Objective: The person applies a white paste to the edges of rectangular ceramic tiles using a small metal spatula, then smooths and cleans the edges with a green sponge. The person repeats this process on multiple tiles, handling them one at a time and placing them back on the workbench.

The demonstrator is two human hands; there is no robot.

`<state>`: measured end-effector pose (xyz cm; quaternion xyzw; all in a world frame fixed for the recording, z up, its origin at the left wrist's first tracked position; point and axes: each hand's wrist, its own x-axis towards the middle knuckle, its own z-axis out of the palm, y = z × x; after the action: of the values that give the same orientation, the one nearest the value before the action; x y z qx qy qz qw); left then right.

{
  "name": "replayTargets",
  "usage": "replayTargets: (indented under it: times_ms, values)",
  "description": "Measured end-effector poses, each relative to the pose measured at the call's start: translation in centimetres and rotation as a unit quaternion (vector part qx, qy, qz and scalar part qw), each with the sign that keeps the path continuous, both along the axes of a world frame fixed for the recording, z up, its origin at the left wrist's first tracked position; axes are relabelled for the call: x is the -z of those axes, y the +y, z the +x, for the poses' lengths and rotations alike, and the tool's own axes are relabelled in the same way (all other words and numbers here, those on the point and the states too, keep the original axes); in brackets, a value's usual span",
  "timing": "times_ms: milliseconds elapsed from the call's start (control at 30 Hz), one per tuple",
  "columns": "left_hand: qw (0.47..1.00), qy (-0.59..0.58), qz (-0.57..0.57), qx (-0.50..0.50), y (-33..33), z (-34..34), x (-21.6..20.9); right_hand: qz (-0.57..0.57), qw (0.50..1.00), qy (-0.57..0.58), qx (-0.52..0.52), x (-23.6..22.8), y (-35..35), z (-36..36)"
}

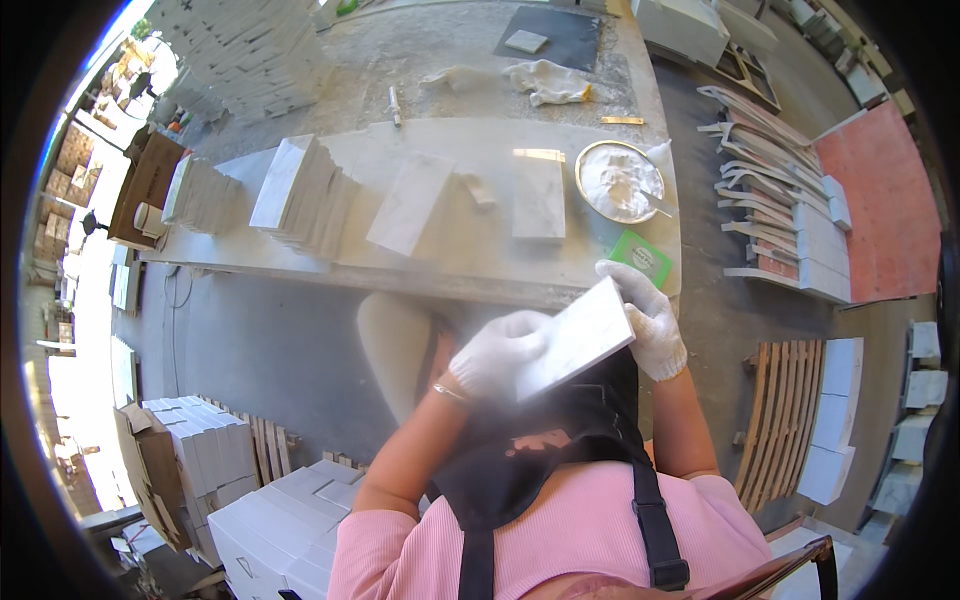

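A white marble tile (pixel 580 338) is held tilted in front of my apron, beyond the table's near edge. My left hand (pixel 500 352), in a white knit glove, grips its left end. At its upper right corner, my gloved right hand (pixel 648 318) has its fingers closed round the edge. On the table just past my right hand lies a green square pad (pixel 640 258). Behind that stands a round bowl of white powder (pixel 618 182) with a scraper-like tool (pixel 660 205) in it. Another marble tile (pixel 540 198) lies left of the bowl.
A pale tile (pixel 412 205) and a small offcut (pixel 478 190) lie mid-table. Tile stacks (pixel 300 195) stand at the left. A cloth glove (pixel 548 82) and a dark mat (pixel 550 38) lie farther back. Boxes (pixel 290 520) sit at lower left, a wooden pallet (pixel 785 425) at right.
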<state>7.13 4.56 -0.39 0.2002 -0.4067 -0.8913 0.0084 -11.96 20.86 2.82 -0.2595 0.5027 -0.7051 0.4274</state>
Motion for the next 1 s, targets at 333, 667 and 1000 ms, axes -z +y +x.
replayTargets:
  times_ms: [333, 667, 1000]
  values:
    - [0.964, -0.066, -0.189, -0.173, -0.5, 1.6, -2.3, -0.021, 0.990, -0.140, -0.003, 0.3, -1.1, -0.3]
    - [0.941, -0.092, -0.262, -0.192, 0.6, 1.7, -3.3, 0.098, 0.991, -0.086, 0.027, -1.3, -1.7, -0.3]
    - [0.944, -0.096, -0.249, -0.193, 0.5, 1.7, -2.8, 0.102, 0.990, -0.086, 0.050, -0.9, -1.0, -0.2]
